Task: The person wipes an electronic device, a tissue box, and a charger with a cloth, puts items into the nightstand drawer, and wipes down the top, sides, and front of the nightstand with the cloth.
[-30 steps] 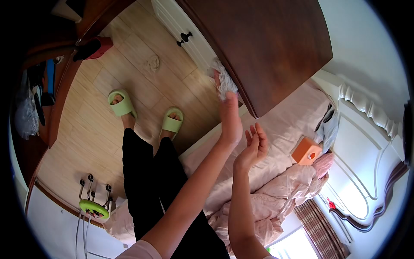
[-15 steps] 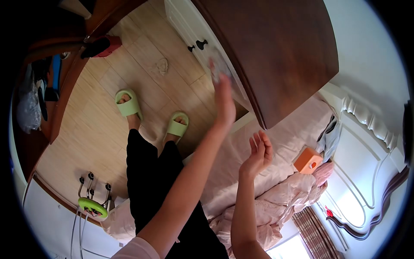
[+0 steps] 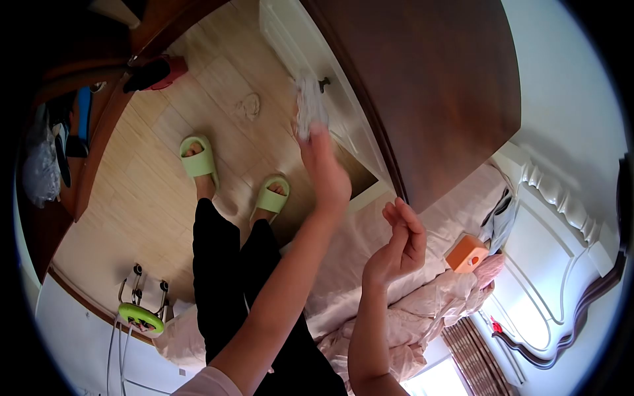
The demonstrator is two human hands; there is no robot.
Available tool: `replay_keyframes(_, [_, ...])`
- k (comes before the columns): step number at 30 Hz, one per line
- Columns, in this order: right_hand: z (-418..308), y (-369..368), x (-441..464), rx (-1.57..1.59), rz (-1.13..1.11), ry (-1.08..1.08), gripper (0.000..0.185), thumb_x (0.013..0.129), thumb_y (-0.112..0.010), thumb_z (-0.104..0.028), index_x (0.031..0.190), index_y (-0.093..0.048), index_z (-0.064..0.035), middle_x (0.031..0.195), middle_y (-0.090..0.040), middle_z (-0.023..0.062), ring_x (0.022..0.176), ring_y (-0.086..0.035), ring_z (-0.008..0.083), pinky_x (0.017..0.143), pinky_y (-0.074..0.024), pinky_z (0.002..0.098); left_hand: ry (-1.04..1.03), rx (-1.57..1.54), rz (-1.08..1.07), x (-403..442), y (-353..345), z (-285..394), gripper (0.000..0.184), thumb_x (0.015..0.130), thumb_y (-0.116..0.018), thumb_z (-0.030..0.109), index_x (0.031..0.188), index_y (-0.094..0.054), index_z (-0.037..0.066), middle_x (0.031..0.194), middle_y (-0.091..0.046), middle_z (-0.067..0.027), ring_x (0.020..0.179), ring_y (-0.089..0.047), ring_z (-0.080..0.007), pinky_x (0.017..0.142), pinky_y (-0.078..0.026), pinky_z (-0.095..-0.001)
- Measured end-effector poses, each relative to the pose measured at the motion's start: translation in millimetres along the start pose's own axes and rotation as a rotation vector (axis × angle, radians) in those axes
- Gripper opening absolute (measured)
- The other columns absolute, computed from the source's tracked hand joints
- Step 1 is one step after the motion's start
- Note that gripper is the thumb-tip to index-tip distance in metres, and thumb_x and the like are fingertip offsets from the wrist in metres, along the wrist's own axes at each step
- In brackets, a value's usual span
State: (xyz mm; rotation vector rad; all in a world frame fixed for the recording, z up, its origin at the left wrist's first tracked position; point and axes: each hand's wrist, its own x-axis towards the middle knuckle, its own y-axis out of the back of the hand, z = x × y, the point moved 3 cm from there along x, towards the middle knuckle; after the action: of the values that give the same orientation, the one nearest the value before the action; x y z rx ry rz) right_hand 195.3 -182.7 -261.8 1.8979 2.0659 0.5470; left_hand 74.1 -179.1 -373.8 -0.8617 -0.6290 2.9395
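My left hand (image 3: 325, 168) grips a crumpled white cloth (image 3: 310, 109) in front of the white drawer front (image 3: 353, 122) of a cabinet with a dark wooden top (image 3: 422, 86). Motion blurs the cloth and fingertips, so whether the cloth touches the drawer front I cannot tell. One black knob (image 3: 324, 84) shows just beside it. My right hand (image 3: 399, 244) is lower right, its fingers loosely bent with nothing visible in them. Its fingertips are near the corner of the dark top; contact is unclear.
Beside the cabinet is a bed with pale pink bedding (image 3: 456, 191) and an orange tissue box (image 3: 467, 254). A crumpled beige piece (image 3: 249, 105) lies on the wooden floor (image 3: 145, 191). A green folding stool (image 3: 140, 318) stands lower left, open shelving (image 3: 99, 158) at far left.
My left hand with the cloth has moved left, away from the cabinet's edge, covering one knob. My right hand has shifted slightly, staying near the corner.
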Motion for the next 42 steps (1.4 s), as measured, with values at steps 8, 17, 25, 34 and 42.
replay_keyframes(8, [-16, -39, 3, -0.017, -0.134, 0.102, 0.021, 0.097, -0.046, 0.009, 0.103, -0.066, 0.0077, 0.107, -0.071, 0.0186, 0.09, -0.071, 0.0217, 0.083, -0.06, 0.0321, 0.262, 0.216, -0.058, 91, 7, -17, 0.039, 0.105, -0.044, 0.039, 0.095, -0.055, 0.003, 0.092, -0.062, -0.0081, 0.085, -0.061, -0.0195, 0.075, -0.049, -0.0332])
replay_keyframes(17, [-20, -53, 2, 0.02, -0.108, -0.054, 0.022, 0.094, -0.047, 0.015, 0.102, -0.067, 0.0089, 0.108, -0.069, 0.021, 0.094, -0.069, 0.0241, 0.084, -0.0599, 0.0326, -0.193, 0.113, -0.305, 166, -27, 37, 0.048, 0.107, -0.041, 0.044, 0.125, -0.053, 0.0, 0.12, -0.059, -0.0095, 0.113, -0.053, -0.0187, 0.104, -0.038, -0.0352])
replay_keyframes(25, [-4, -137, -10, 0.141, -0.088, -0.138, 0.024, 0.093, -0.051, 0.014, 0.103, -0.07, 0.0038, 0.103, -0.071, 0.0126, 0.088, -0.068, 0.0179, 0.08, -0.0541, 0.0285, 0.282, 0.227, -0.277, 234, -9, -29, 0.041, 0.108, -0.037, 0.048, 0.116, -0.05, 0.01, 0.101, -0.049, -0.0019, 0.093, -0.044, -0.0117, 0.087, -0.038, -0.0304])
replay_keyframes(34, [2, -221, -28, 0.191, 0.105, -0.141, 0.023, 0.093, -0.051, 0.013, 0.1, -0.07, 0.0035, 0.102, -0.072, 0.0132, 0.089, -0.069, 0.0193, 0.079, -0.0563, 0.0297, -0.274, 0.397, -0.723, 198, -16, 58, 0.062, 0.106, -0.04, 0.041, 0.149, -0.026, -0.002, 0.148, -0.019, -0.0155, 0.135, -0.028, -0.0282, 0.112, -0.024, -0.0413])
replay_keyframes(42, [56, -252, -20, 0.212, 0.27, -0.122, 0.022, 0.094, -0.051, 0.011, 0.1, -0.07, 0.003, 0.105, -0.071, 0.0145, 0.093, -0.068, 0.0202, 0.083, -0.0567, 0.0306, -0.86, 0.615, -0.946, 257, 18, 10, 0.06, 0.098, -0.053, 0.017, 0.15, -0.033, -0.005, 0.152, -0.02, -0.021, 0.135, -0.031, -0.0377, 0.114, -0.026, -0.0474])
